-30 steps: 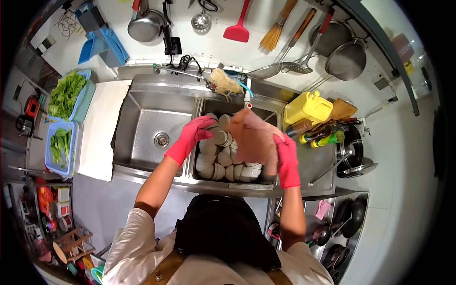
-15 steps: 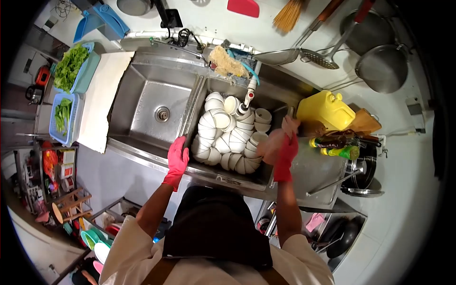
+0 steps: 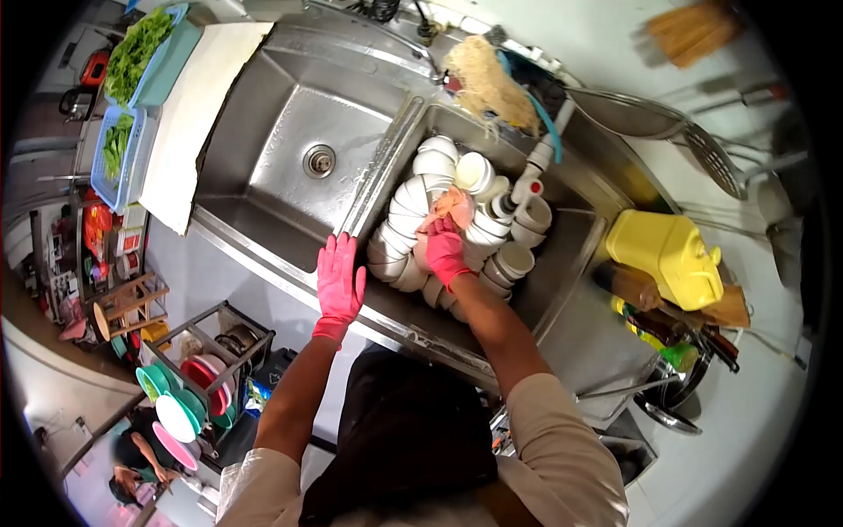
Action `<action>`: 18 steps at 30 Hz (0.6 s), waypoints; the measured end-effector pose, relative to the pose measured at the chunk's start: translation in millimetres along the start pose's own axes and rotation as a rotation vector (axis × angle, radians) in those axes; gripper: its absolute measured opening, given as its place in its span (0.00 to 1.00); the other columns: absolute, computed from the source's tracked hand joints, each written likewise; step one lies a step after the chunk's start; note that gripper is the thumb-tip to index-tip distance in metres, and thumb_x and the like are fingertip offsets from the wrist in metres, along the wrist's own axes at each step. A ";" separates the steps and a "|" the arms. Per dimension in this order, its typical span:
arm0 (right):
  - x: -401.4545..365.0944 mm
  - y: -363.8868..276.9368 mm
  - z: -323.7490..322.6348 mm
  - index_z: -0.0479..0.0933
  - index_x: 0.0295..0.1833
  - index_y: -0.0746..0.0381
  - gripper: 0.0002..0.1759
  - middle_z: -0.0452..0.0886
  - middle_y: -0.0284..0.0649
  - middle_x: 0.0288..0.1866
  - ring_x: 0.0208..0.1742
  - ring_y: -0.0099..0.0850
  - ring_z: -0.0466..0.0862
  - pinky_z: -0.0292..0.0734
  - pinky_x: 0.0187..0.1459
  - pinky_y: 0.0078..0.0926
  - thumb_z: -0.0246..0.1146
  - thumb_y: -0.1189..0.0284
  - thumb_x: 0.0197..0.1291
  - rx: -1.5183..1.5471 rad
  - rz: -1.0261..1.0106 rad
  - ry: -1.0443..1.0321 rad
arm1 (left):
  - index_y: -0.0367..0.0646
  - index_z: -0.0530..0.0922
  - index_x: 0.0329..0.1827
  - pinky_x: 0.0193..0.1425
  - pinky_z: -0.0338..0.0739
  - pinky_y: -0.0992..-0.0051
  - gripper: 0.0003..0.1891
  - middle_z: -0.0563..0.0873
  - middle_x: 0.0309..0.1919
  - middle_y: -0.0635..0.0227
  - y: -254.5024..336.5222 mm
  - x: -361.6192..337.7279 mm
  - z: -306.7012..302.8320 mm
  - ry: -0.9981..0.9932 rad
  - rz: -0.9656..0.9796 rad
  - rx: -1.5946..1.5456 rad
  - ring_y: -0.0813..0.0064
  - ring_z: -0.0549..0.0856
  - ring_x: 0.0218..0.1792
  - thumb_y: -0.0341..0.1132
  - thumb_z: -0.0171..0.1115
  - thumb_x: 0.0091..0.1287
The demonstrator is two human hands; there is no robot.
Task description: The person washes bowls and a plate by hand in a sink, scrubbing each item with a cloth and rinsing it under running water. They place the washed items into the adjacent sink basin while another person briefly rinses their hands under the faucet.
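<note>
My right hand (image 3: pixel 446 249), in a pink rubber glove, is closed on an orange-pink cloth (image 3: pixel 450 207) above the bowls. White bowls (image 3: pixel 408 206), many nested on their sides in curved rows, fill the right sink basin (image 3: pixel 562 255). The cloth covers part of the pile. My left hand (image 3: pixel 340 279), also gloved in pink, lies flat with fingers stretched out on the front rim of the sink, by the divider between the basins. A white tap pipe with a red mark (image 3: pixel 534 186) reaches over the bowls.
The left basin (image 3: pixel 290 158) shows its drain. A white board (image 3: pixel 206 114) lies left of it, beside baskets of leafy greens (image 3: pixel 136 57). At the right stand a yellow jug (image 3: pixel 663 255) and bottles. Strainers (image 3: pixel 628 114) hang behind. Another person (image 3: pixel 145 452) is at lower left.
My right hand has moved left from the basin's right edge to over the bowls, bringing the cloth. My left hand stays on the rim, fingers now flatter. The view has turned and shifted.
</note>
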State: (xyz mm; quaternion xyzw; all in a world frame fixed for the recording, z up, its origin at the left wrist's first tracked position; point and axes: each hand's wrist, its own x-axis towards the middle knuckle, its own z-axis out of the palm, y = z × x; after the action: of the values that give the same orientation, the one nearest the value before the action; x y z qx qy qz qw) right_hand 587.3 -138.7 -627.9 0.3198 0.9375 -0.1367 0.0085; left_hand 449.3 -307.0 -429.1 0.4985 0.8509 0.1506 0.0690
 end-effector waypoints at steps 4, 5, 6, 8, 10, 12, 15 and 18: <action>26.0 25.7 33.5 0.67 0.53 0.64 0.20 0.68 0.46 0.56 0.61 0.40 0.63 0.57 0.61 0.34 0.42 0.70 0.56 -0.056 -0.080 0.004 | 0.41 0.60 0.63 0.66 0.51 0.57 0.28 0.64 0.61 0.55 -4.4 5.6 1.5 -0.035 -0.040 -0.008 0.52 0.60 0.64 0.34 0.53 0.58; 31.7 30.4 37.5 0.66 0.54 0.64 0.20 0.69 0.45 0.53 0.59 0.39 0.65 0.57 0.61 0.34 0.41 0.70 0.57 -0.113 -0.100 -0.090 | 0.41 0.60 0.63 0.66 0.51 0.57 0.28 0.64 0.61 0.55 -5.4 6.7 1.9 -0.038 -0.059 -0.006 0.52 0.60 0.64 0.34 0.53 0.58; 39.2 31.5 53.0 0.65 0.52 0.64 0.19 0.70 0.44 0.49 0.54 0.37 0.68 0.59 0.58 0.33 0.43 0.68 0.56 -0.148 -0.127 0.237 | 0.41 0.61 0.62 0.66 0.51 0.58 0.27 0.65 0.61 0.55 -6.4 7.3 1.6 -0.052 -0.069 -0.012 0.53 0.60 0.63 0.34 0.53 0.58; 53.3 9.7 -4.8 0.64 0.51 0.64 0.21 0.70 0.44 0.49 0.53 0.37 0.68 0.58 0.56 0.33 0.46 0.65 0.54 -0.167 -0.056 -0.089 | 0.41 0.62 0.61 0.66 0.51 0.58 0.27 0.66 0.60 0.57 -8.6 8.3 1.5 -0.067 -0.080 -0.025 0.55 0.61 0.63 0.35 0.53 0.57; 59.5 13.9 23.5 0.63 0.48 0.63 0.29 0.71 0.43 0.47 0.51 0.34 0.69 0.58 0.54 0.34 0.57 0.57 0.42 -0.219 0.082 -0.374 | 0.41 0.63 0.61 0.66 0.51 0.58 0.27 0.66 0.60 0.56 -9.7 10.4 0.7 -0.071 -0.079 -0.038 0.54 0.61 0.63 0.34 0.54 0.57; 60.4 16.1 42.6 0.68 0.39 0.62 0.17 0.74 0.43 0.37 0.40 0.37 0.72 0.61 0.47 0.33 0.53 0.63 0.45 -0.117 0.126 -0.219 | 0.40 0.63 0.61 0.65 0.51 0.57 0.26 0.66 0.60 0.55 -11.0 11.5 0.7 -0.061 -0.094 -0.056 0.53 0.61 0.63 0.33 0.54 0.56; 53.1 32.0 69.3 0.72 0.25 0.59 0.09 0.76 0.45 0.25 0.30 0.39 0.76 0.67 0.38 0.34 0.48 0.69 0.50 0.023 0.051 0.125 | 0.41 0.64 0.60 0.65 0.52 0.57 0.26 0.67 0.59 0.56 -13.0 11.0 -2.7 -0.042 -0.102 -0.095 0.54 0.62 0.62 0.32 0.55 0.56; 41.9 27.3 -27.4 0.73 0.28 0.60 0.09 0.77 0.44 0.27 0.31 0.39 0.76 0.70 0.35 0.33 0.48 0.70 0.49 0.168 -0.018 0.026 | 0.43 0.63 0.61 0.66 0.52 0.59 0.27 0.66 0.60 0.62 -16.7 8.1 -2.4 -0.074 -0.104 -0.068 0.60 0.61 0.63 0.33 0.54 0.56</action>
State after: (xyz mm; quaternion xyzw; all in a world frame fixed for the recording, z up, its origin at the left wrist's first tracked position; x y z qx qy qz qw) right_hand 572.4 -85.8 -612.7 0.3128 0.9256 -0.2106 -0.0317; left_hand 430.9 -308.0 -432.0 0.4562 0.8669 0.1572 0.1254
